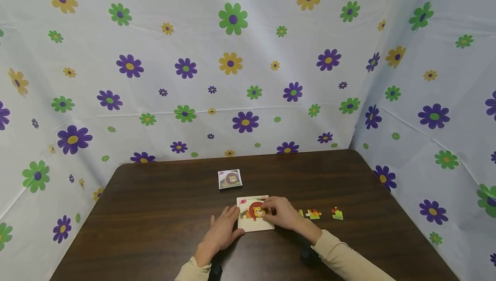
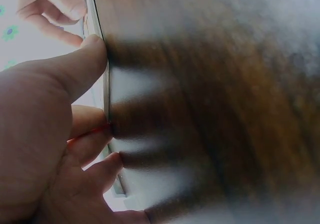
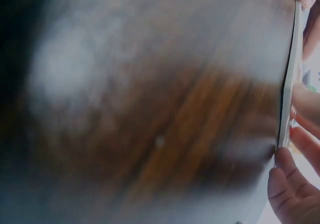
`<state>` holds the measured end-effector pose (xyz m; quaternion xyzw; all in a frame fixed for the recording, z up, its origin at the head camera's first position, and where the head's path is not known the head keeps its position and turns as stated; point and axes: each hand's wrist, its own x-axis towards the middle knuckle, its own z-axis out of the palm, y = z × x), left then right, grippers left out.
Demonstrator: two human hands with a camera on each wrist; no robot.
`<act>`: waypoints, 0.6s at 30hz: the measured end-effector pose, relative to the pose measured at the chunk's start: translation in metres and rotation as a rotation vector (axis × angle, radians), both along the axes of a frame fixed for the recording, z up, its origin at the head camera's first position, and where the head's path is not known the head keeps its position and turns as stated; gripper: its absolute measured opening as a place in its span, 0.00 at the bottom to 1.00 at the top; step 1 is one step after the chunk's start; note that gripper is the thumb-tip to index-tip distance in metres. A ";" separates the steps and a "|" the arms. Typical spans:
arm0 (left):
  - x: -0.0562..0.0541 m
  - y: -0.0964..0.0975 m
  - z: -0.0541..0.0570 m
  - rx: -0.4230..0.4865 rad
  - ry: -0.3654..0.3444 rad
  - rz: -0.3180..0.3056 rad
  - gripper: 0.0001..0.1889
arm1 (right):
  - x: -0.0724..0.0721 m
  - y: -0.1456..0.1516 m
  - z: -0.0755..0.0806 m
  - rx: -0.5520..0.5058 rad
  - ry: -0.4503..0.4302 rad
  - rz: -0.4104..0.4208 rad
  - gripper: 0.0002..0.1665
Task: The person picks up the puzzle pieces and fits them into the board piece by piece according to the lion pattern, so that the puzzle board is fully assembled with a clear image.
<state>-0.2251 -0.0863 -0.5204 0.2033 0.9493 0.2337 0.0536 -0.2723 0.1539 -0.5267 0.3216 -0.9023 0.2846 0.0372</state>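
The site is a screened-off work booth; the type of building cannot be determined. White flower-print sheeting [image 1: 263,44] with crease lines hangs behind and along both sides of the dark wood-grain tabletop [image 1: 162,203], enclosing it

"Notice any clothing?"

"Yes: on the left, a pale beige sleeve [image 1: 192,271], cut off by the near edge of view."

"And toward the right?"

"Find a matching beige sleeve [image 1: 350,257], longer in view, lightly creased, with a small dark marking [image 1: 343,244] on top, too small to read."

"See anything else worn?"

"Just near the sleeve ends, a black rounded piece [image 1: 308,256] at right and a black piece [image 1: 215,272] at left, too dark for detail."

"And beyond?"

"Bare left grip [image 1: 221,229], bare right grip [image 1: 284,213]."
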 end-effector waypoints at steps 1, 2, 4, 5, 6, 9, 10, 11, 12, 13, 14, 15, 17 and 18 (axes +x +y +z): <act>0.000 0.000 0.000 0.000 0.000 0.000 0.33 | 0.000 0.001 0.000 0.024 0.002 0.022 0.12; 0.000 0.000 0.000 -0.001 0.001 -0.002 0.33 | -0.001 0.002 0.001 0.042 0.002 0.041 0.13; -0.001 0.000 0.000 0.001 0.000 -0.004 0.33 | -0.001 0.002 0.001 0.079 0.014 0.076 0.13; -0.001 0.000 0.000 0.002 -0.001 -0.005 0.33 | -0.002 0.003 0.001 0.092 0.024 0.091 0.13; -0.001 0.000 0.000 0.004 -0.002 -0.006 0.33 | -0.002 0.003 0.001 0.107 0.037 0.101 0.12; -0.001 0.000 0.001 0.007 -0.005 -0.004 0.33 | -0.004 0.004 0.000 0.134 0.068 0.120 0.12; -0.001 0.000 0.001 0.008 -0.005 -0.003 0.33 | -0.004 0.004 0.000 0.130 0.070 0.124 0.13; -0.001 0.000 0.001 0.009 -0.004 -0.003 0.33 | -0.005 0.005 0.000 0.122 0.065 0.126 0.13; -0.001 0.000 0.002 0.008 -0.003 -0.003 0.33 | -0.005 0.006 0.000 0.111 0.058 0.126 0.13; -0.001 0.000 0.002 0.008 -0.001 -0.004 0.33 | -0.005 0.007 0.000 0.096 0.051 0.127 0.13; -0.001 0.000 0.002 0.008 -0.001 -0.005 0.33 | -0.006 0.008 0.000 0.080 0.044 0.130 0.13; -0.001 0.000 0.002 0.009 0.000 -0.006 0.33 | -0.006 0.009 0.000 0.066 0.041 0.135 0.13; -0.001 0.000 0.002 0.008 0.001 -0.006 0.33 | -0.008 0.012 -0.001 0.049 0.039 0.153 0.13; -0.001 0.000 0.001 0.007 0.000 -0.005 0.33 | -0.009 0.012 -0.001 0.052 0.040 0.166 0.13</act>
